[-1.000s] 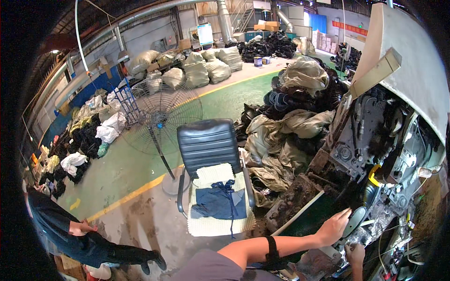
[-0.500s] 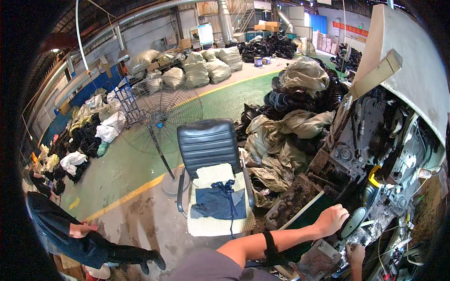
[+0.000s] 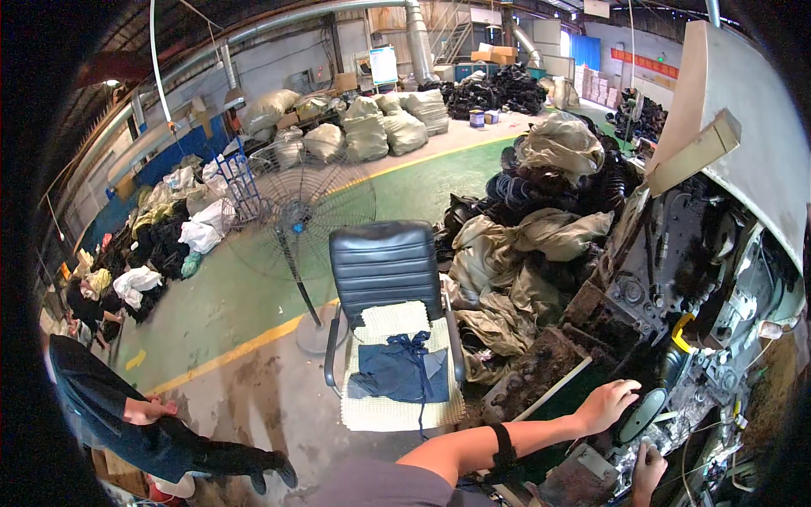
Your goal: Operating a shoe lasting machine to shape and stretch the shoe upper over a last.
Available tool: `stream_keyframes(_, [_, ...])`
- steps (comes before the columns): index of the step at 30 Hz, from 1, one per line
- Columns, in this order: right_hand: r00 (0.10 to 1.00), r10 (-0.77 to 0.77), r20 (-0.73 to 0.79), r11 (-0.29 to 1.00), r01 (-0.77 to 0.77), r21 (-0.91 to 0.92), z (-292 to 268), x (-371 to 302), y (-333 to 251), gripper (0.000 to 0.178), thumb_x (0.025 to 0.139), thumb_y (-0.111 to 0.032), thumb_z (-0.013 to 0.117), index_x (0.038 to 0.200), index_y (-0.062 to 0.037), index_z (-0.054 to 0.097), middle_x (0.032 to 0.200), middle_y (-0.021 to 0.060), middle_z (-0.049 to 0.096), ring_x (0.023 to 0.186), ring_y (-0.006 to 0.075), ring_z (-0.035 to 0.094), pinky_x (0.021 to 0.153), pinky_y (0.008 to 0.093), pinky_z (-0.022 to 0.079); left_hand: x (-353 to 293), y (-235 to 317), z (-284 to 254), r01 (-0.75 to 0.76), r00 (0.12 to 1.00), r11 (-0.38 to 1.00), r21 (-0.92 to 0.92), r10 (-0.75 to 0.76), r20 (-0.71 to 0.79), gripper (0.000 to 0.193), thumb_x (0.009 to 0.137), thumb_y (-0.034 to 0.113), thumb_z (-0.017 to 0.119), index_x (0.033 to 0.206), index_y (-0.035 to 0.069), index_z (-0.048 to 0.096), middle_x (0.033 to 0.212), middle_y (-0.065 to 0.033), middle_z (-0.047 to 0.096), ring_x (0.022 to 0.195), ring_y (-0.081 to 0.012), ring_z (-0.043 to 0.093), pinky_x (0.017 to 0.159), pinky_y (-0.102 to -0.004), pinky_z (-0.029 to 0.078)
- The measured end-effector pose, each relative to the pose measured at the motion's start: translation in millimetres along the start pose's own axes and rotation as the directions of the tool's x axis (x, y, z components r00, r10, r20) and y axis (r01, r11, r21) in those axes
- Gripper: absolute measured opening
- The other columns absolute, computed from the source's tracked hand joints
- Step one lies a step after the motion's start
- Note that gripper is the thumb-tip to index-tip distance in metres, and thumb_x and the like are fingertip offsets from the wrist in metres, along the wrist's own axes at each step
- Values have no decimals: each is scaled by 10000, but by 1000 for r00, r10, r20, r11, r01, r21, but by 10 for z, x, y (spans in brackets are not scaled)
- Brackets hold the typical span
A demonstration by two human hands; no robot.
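My left hand (image 3: pixel 606 407) reaches in from the lower middle, a black band (image 3: pixel 503 448) round its forearm. Its fingers are loosely bent and apart, beside a long grey-green, sole-shaped piece (image 3: pixel 643 415). That piece lies at the near end of a dark, boot-like shape (image 3: pixel 672 372) in the machine (image 3: pixel 718 372). A small gap seems to show between the fingertips and the sole-shaped piece. Below it, my right hand (image 3: pixel 649 471) is partly cut off by the lower edge. Its fingers look partly unfolded, and I see nothing held in them.
A yellow curved part (image 3: pixel 681 334) tops the boot-like shape. A black office chair (image 3: pixel 384 270) with a dark cloth (image 3: pixel 401 367) stands left of my arm. Beyond are a floor fan (image 3: pixel 297 215) and sacks (image 3: pixel 498 291). Another person (image 3: pixel 110 406) stands at left.
My left hand has loosened from a closed fist, its fingers now reaching toward the sole-shaped piece. My right hand's fingers have unfolded somewhat. The whole view has shifted slightly.
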State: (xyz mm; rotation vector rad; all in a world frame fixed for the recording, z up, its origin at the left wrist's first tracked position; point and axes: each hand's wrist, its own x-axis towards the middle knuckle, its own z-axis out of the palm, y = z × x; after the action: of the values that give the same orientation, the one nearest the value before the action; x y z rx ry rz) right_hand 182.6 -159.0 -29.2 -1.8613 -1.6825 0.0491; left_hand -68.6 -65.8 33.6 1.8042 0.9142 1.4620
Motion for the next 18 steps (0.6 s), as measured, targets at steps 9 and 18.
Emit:
stream_keyframes(9, [989, 146, 20, 715, -120, 689, -21, 41, -412, 732, 998, -118, 533, 1549, -4, 66, 1592, 157, 243, 1468, 286, 215, 1180, 387, 198, -20, -75, -202, 5, 992, 1000, 22, -8, 124, 250, 957, 192, 594, 1066, -20, 669, 1003, -176, 659, 941, -351, 645, 806, -391, 518])
stream_keyframes(18, [960, 156, -231, 960, -92, 266, 197, 404, -1630, 1040, 703, -167, 835, 1463, 142, 197, 1453, 336, 353, 1383, 421, 341, 1170, 409, 237, -196, -146, -504, 280, 960, 935, -219, -277, 44, 268, 991, 181, 591, 1147, -27, 659, 976, -103, 690, 814, -136, 677, 711, -263, 536])
